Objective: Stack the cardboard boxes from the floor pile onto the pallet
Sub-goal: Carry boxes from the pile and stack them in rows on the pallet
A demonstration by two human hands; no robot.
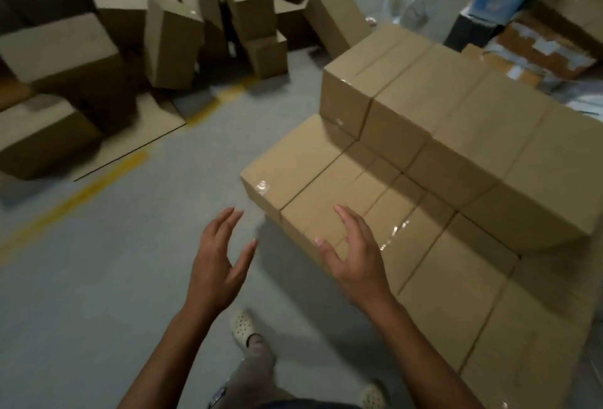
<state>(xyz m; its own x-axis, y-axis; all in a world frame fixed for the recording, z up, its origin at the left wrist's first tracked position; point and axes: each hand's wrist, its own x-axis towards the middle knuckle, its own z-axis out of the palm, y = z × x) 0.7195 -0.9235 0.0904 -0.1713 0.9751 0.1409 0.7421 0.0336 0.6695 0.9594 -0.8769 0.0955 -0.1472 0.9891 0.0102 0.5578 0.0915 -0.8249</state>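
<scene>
Stacked boxes (424,154) lie just beyond the empty right hand (354,257).

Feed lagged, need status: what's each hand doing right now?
Left hand: open, holding nothing.
Right hand: open, empty, over the stacked cardboard boxes.

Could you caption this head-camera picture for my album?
Left hand and right hand open, empty, near neatly stacked cardboard boxes.

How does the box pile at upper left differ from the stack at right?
The floor pile is jumbled, its boxes tilted every way; the stack sits in straight, flush rows that step up in tiers. Some pile boxes gape open; the stack's are taped shut. Both are plain brown cardboard.
</scene>
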